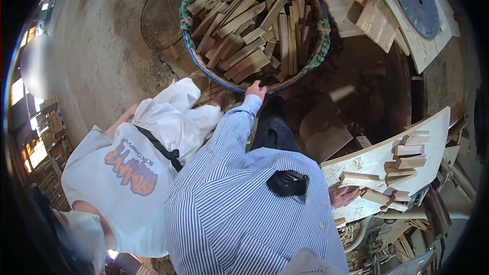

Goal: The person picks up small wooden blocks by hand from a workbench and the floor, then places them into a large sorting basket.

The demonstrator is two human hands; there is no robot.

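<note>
My left hand (255, 90) reaches forward in a blue striped sleeve and rests on the near rim of a large round basket (189, 46), its fingers curled over the edge. The basket is full of short wooden blocks (254, 25). My right hand (345, 196) is low at my right side, at the edge of a white board (374, 159). It touches a pile of wooden blocks (405, 157) lying there. My body partly hides this hand, so its grip is unclear.
A person in a white printed T-shirt (119, 183) bends over close on my left, beside a white cloth (175, 109). A circular saw blade (420, 5) sits in a table at the upper right, with offcuts (374, 18) next to it. The floor (102, 56) is bare concrete.
</note>
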